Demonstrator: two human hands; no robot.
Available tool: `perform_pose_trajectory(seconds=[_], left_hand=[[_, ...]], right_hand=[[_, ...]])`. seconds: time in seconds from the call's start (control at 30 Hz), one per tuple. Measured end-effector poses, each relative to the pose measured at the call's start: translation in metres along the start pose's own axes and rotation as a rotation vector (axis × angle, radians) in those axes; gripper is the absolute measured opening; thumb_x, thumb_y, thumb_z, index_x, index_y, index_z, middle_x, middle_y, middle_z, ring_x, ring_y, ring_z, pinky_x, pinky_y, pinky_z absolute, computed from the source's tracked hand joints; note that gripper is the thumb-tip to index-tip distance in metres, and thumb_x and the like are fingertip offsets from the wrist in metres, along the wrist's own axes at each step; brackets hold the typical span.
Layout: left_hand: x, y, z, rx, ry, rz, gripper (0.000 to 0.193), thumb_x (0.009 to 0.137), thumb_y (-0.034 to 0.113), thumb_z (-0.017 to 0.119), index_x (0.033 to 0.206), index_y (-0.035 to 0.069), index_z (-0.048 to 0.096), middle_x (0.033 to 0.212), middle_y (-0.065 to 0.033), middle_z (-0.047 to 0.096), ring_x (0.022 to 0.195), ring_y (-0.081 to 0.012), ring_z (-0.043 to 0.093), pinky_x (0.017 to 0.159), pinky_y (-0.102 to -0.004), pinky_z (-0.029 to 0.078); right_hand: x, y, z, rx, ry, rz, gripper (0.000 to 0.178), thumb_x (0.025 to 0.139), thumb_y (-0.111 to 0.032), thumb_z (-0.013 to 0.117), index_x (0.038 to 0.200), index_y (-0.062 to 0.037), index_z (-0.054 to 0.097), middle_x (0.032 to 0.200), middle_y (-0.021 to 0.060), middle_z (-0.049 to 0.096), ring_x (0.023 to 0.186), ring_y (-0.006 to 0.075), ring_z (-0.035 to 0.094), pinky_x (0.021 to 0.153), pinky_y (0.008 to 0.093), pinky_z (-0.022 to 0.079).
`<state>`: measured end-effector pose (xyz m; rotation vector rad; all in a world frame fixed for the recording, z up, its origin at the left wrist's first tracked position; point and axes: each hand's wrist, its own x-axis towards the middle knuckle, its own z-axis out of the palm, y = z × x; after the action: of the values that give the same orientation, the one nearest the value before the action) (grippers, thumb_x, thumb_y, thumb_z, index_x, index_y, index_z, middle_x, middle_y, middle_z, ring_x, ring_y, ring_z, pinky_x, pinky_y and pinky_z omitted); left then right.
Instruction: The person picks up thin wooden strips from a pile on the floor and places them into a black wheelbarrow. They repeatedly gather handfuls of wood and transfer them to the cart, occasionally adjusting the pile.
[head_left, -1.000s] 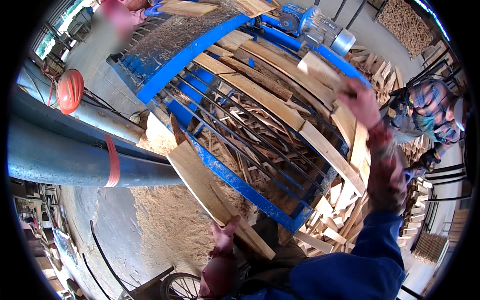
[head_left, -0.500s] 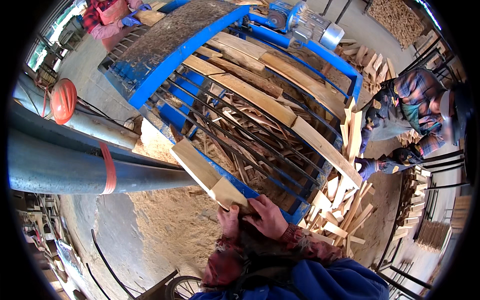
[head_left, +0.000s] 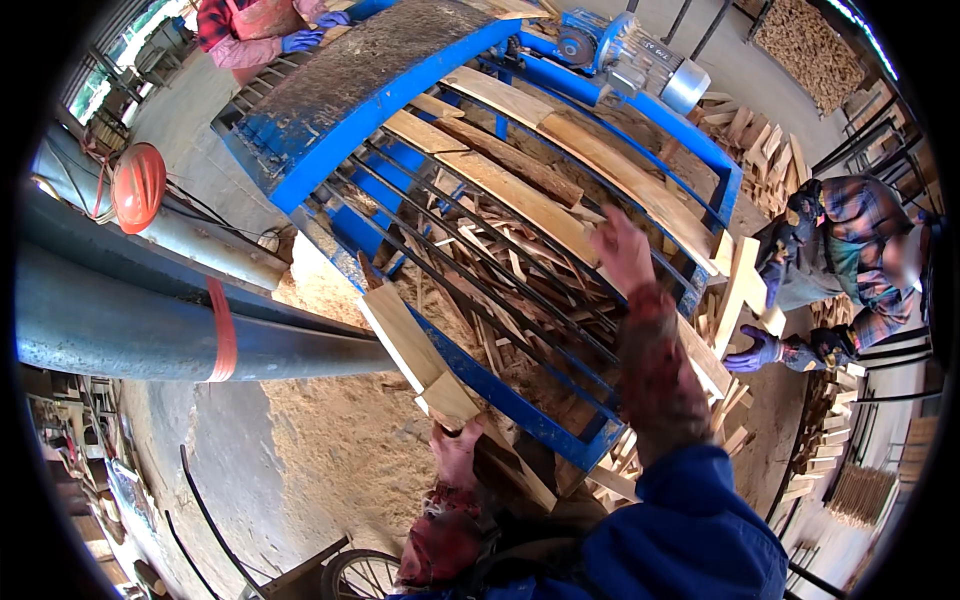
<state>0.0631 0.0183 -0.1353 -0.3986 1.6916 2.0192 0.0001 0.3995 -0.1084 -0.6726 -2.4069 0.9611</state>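
We're gathering, we judge: left hand pinches stacked boards; right hand, grip too blurred to tell, next needs the rack board.

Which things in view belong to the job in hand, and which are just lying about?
Seemingly in the job: left hand, at the end of a short board; right hand, near a longer board; blue frame.
Apparently just about: orange helmet; spoked wheel; grey pipe.
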Motion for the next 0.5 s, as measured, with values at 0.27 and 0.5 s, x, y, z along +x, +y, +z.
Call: perform_pose_trajectory(seconds=[0.27, 0.5], left_hand=[[-0.005, 0.008, 0.004, 0.009, -0.027, 0.020, 0.056, 0.073, 0.023, 0.082, 0.118, 0.001, 0.057, 0.105, -0.0048, 0.065, 0.093, -0.0164, 0.061, 0.083, -0.0321, 0.049], [-0.008, 0.008, -0.001, 0.043, 0.024, 0.007, 0.059, 0.072, 0.025, 0.083, 0.119, 0.001, 0.056, 0.103, -0.0059, 0.065, 0.092, -0.0164, 0.061, 0.082, -0.0317, 0.049]], right_hand=[[0.089, 0.053, 0.060, 0.060, -0.172, 0.340, 0.082, 0.080, -0.040, 0.072, 0.142, 0.0028, 0.038, 0.099, 0.0191, 0.071, 0.097, 0.0262, 0.068, 0.086, 0.0360, 0.051], [0.100, 0.011, 0.048, 0.594, -0.193, 0.377, 0.029, 0.084, -0.028, 0.074, 0.084, -0.0024, 0.062, 0.063, -0.0017, 0.052, 0.048, 0.0093, 0.048, 0.045, 0.0268, 0.040]])
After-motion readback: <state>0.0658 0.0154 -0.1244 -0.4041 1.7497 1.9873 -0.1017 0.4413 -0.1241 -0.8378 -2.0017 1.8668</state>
